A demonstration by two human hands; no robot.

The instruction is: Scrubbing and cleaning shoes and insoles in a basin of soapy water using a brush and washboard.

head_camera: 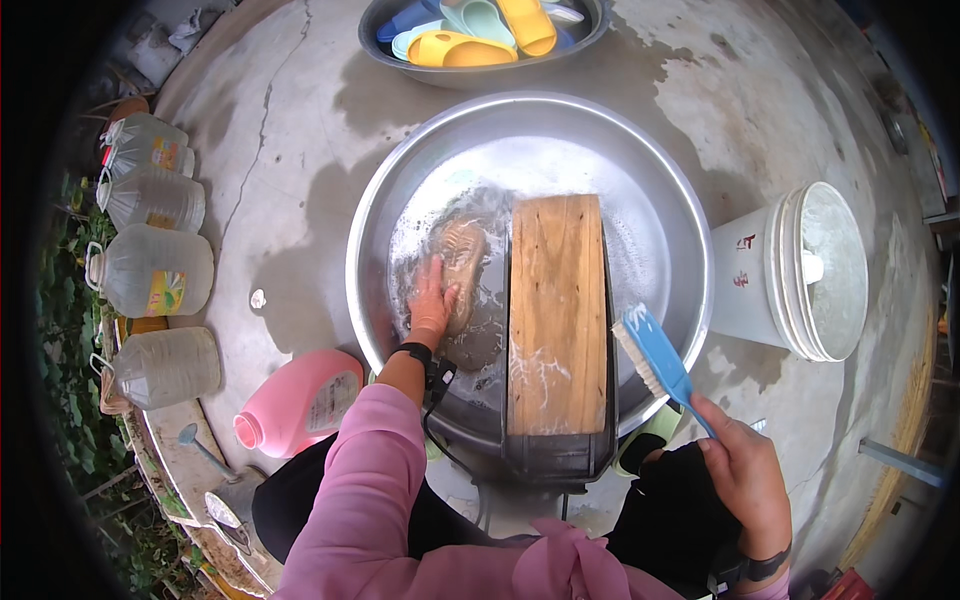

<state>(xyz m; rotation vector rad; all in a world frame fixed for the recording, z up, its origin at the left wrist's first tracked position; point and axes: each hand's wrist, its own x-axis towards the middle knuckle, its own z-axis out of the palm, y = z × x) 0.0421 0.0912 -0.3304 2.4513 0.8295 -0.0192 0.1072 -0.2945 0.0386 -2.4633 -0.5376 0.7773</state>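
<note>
In the wide metal basin (679, 225), my left hand (431, 300) lies against a brown slipper (465, 251) in soapy, cloudy water. Its thumb is over the slipper; whether the fingers grip it is unclear. My right hand (739, 465) holds a blue-handled scrubbing brush (664, 356) by the handle, over the basin's right rim. White foam clings to the brush head, and the pale bristles face down and left. Between my hands, a wooden board (557, 300) in a dark frame (555, 457) reaches from the basin's near rim into its middle, with foam streaks on its lower part.
A pink plastic bottle (304, 405) lies left of the basin. Several clear plastic jugs (161, 270) line the left side. A white bucket (750, 270) is at right. Beyond the basin, a dark tub (465, 75) holds yellow, blue and mint slippers (461, 49). The concrete floor (300, 187) has wet patches.
</note>
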